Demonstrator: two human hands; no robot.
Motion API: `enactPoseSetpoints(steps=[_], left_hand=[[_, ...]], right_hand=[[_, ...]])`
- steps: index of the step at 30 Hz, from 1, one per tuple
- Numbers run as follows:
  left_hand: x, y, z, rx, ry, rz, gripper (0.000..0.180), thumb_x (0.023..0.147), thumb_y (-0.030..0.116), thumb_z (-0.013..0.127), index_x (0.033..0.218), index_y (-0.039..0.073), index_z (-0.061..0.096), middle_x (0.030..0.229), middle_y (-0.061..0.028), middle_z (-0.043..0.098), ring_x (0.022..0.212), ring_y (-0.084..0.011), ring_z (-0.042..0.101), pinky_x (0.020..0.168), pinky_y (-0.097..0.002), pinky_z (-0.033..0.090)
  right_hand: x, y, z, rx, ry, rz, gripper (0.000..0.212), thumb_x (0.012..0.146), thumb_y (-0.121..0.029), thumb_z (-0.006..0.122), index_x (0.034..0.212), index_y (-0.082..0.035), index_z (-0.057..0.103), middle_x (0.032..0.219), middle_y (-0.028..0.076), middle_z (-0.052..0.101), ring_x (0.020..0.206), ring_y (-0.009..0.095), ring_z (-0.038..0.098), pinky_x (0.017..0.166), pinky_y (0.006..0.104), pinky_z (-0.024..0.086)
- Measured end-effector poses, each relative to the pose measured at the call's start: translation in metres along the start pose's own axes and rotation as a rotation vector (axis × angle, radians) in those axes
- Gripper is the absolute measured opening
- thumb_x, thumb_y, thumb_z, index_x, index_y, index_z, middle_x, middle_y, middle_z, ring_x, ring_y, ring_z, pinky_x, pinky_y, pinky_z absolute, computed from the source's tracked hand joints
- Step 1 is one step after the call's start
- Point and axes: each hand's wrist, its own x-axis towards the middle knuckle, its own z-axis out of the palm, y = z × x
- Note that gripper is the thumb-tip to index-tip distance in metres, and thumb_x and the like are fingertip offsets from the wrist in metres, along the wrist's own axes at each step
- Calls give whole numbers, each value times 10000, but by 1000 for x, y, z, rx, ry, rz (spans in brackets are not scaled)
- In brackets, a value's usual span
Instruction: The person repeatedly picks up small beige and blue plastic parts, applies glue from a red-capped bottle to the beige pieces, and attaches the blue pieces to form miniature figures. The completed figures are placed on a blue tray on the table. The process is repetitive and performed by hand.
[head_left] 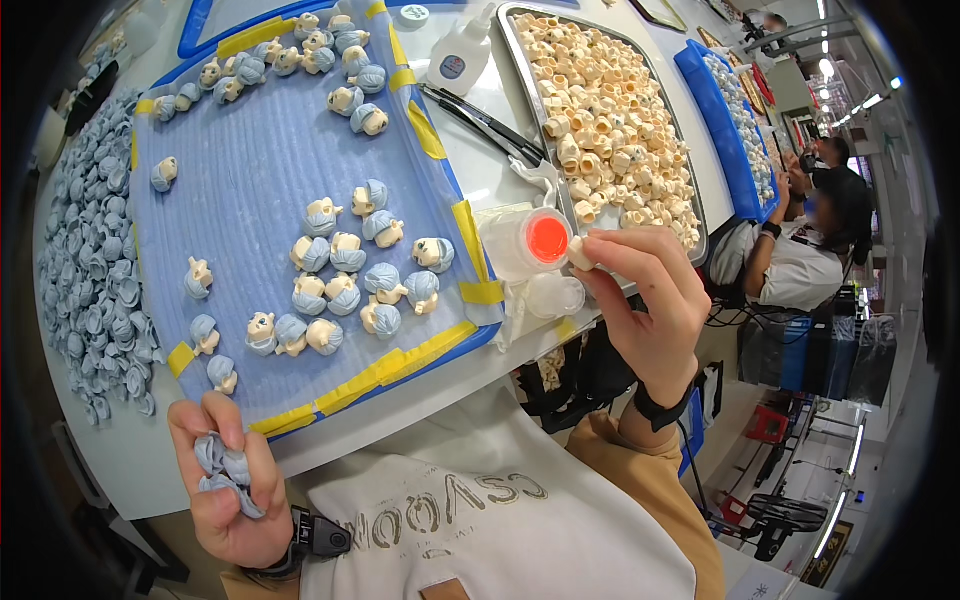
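Note:
Off the tray's lower left corner, my left hand (240, 530) is closed around a few grey-blue hair-shaped pieces (222, 465). Between the thumb and fingertips of my right hand (655, 295) is a small cream doll-head part (579, 253). That part is held right beside a clear cup (508, 248) with orange-red contents (548, 240), and I cannot tell whether the two touch. On the blue tray's lined surface (240, 160) lie several small doll heads with grey-blue hair (345, 252), some grouped in the middle and others along the far edge.
Loose grey-blue hair pieces (95, 270) are heaped left of the tray. A metal tray of cream head parts (610, 120), a white bottle (463, 55) and black tweezers (485, 122) sit at the far right. Beyond a blue bin (725, 130) sits another person (815, 235).

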Motion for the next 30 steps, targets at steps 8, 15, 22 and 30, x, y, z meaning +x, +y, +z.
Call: enactPoseSetpoints(steps=[8, 15, 22, 30], left_hand=[[1, -3, 1, 49, -11, 28, 491, 634, 86, 562, 1060, 54, 319, 924, -104, 356, 465, -119, 391, 332, -203, 277], [2, -3, 0, 52, -26, 1, 398, 713, 132, 543, 1034, 56, 320, 837, -95, 377, 447, -112, 380, 327, -201, 272], [0, -5, -11, -38, -206, -18, 249, 887, 218, 489, 848, 54, 306, 635, -75, 367, 388, -92, 277, 318, -201, 273], [0, -7, -11, -6, -186, 23, 264, 906, 240, 468, 812, 53, 306, 644, -71, 364, 390, -84, 253, 319, -198, 263]], right_hand=[[-1, -2, 1, 21, -34, 24, 285, 617, 23, 724, 876, -4, 610, 799, 91, 602, 679, 237, 567, 574, 308, 451], [-3, -8, -1, -18, -60, 125, 276, 628, -33, 741, 869, -11, 607, 759, 88, 581, 653, 243, 549, 557, 315, 437], [-5, -11, 2, -40, -43, 187, 248, 652, -87, 750, 833, -17, 597, 724, 88, 570, 626, 240, 538, 535, 319, 419], [-5, -16, 7, -22, 5, 310, 138, 724, -75, 693, 743, 3, 581, 639, 91, 543, 569, 226, 526, 511, 306, 400]])
